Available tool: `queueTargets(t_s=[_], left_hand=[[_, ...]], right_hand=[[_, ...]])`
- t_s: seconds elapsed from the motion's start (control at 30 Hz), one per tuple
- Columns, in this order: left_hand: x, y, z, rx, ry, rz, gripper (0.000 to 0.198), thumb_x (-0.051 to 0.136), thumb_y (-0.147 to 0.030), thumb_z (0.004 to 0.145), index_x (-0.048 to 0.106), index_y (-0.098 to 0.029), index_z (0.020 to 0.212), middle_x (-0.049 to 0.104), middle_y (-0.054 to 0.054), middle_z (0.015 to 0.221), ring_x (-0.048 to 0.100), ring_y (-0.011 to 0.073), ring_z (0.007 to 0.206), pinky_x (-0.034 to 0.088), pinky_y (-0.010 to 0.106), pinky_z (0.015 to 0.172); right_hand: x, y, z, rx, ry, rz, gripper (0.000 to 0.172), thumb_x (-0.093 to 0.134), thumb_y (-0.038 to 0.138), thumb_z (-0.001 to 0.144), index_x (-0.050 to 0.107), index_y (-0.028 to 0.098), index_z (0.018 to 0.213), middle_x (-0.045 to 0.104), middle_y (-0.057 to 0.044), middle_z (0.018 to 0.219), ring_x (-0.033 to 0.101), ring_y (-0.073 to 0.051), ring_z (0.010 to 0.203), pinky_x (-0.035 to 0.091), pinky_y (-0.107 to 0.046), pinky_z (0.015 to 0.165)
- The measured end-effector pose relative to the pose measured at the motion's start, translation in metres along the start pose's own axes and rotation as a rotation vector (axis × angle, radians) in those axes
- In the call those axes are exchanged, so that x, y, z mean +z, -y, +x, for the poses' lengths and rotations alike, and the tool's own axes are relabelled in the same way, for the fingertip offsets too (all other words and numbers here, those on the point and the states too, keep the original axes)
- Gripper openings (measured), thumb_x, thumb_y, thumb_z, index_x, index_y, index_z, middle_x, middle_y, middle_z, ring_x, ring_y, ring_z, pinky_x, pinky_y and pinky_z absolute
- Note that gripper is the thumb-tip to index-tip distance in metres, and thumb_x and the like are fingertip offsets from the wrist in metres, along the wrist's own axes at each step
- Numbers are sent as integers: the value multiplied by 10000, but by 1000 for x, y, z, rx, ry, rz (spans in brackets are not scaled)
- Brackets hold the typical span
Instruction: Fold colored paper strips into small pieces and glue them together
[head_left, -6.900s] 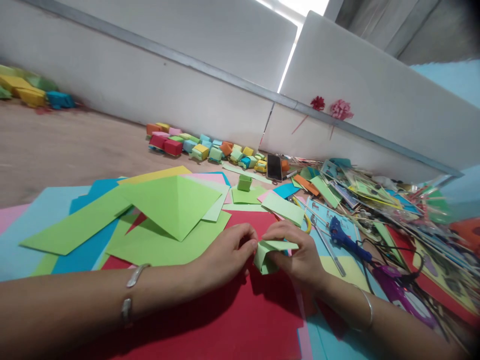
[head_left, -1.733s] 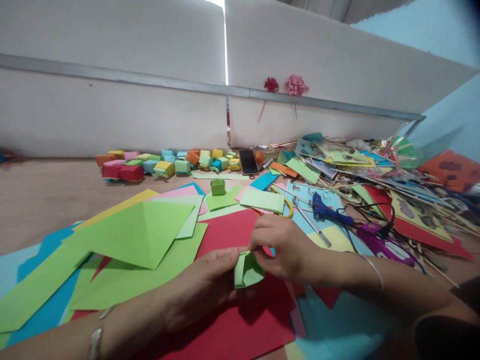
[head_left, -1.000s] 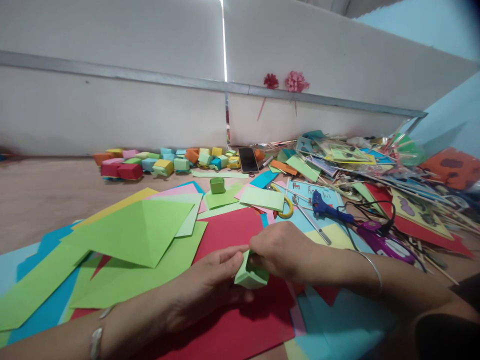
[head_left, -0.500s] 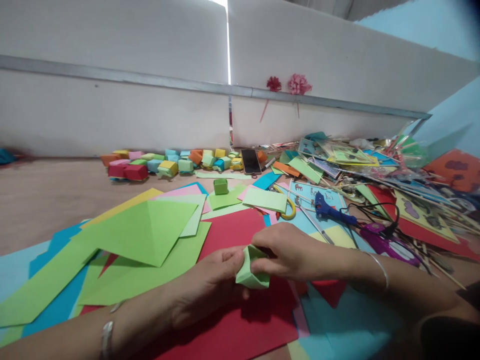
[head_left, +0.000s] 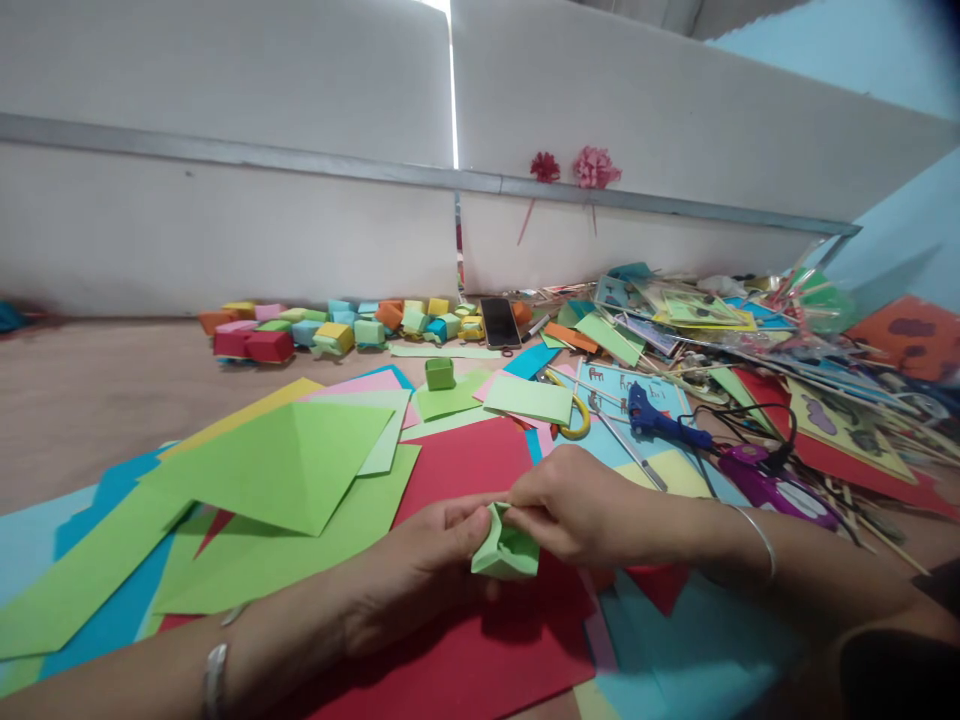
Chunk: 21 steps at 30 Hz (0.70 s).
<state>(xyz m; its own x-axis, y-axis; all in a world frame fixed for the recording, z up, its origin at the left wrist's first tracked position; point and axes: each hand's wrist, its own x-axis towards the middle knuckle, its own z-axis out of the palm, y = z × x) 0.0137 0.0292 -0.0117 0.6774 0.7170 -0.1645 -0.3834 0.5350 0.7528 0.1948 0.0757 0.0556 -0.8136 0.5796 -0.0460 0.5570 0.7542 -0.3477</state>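
A small light-green folded paper box [head_left: 507,556] is held in the air over a red paper sheet [head_left: 480,460], its open side facing me. My left hand [head_left: 420,565] grips the box's left side, thumb on the outside and fingers underneath. At the upper right rim, my right hand [head_left: 574,505] pinches the paper between thumb and fingers. Beyond the hands, a smaller darker-green paper box [head_left: 439,374] stands on a green sheet. Light-green folded paper [head_left: 529,400] lies near yellow-handled scissors [head_left: 579,418].
Green sheets [head_left: 292,460] spread to the left. Folded paper cubes [head_left: 271,346] line the back beside a phone [head_left: 500,322]. At right lie a cutter knife [head_left: 631,450], a blue glue gun [head_left: 667,425], a purple corded tool [head_left: 776,490] and a heap of sticks and cards [head_left: 697,305].
My right thumb and fingers have moved from inside the box's opening up to its upper right rim, so more of the inside shows. The left hand keeps its hold.
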Motion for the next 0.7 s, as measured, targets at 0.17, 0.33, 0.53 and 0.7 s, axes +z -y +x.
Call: queueTargets(t_s=[0.17,0.33,0.53,0.7], left_hand=[[-2,1,0,-9,-12,7,410,740,-502,801,729,-127,965,602,38,797,512,110,689,426,200,648],[-1,1,1,-12,-40,-3,436,750,-483,801,733,-115,1033,640,72,881,557,125,753,450,207,669],[-1,2,-1,-17,-39,-36,432,775,-461,785,744,-118,1045,667,72,863,579,124,721,486,230,691],[-1,3,-4,-70,-114,-66,478,685,-552,833,765,-129,1040,700,119,995,638,181,846,535,295,782]], right_hand=[[7,-2,0,-24,-89,38,319,545,136,779,440,164,479,265,69,470,175,-77,481,175,-262,503],[10,-5,2,-129,-214,61,177,561,94,787,681,153,671,560,3,615,416,-97,590,260,-233,555],[19,-9,2,-201,-308,4,218,549,82,789,723,148,676,603,-15,594,461,-104,550,282,-233,536],[24,-11,3,-227,-382,-142,246,581,122,835,698,154,621,596,-24,573,459,-111,538,258,-250,526]])
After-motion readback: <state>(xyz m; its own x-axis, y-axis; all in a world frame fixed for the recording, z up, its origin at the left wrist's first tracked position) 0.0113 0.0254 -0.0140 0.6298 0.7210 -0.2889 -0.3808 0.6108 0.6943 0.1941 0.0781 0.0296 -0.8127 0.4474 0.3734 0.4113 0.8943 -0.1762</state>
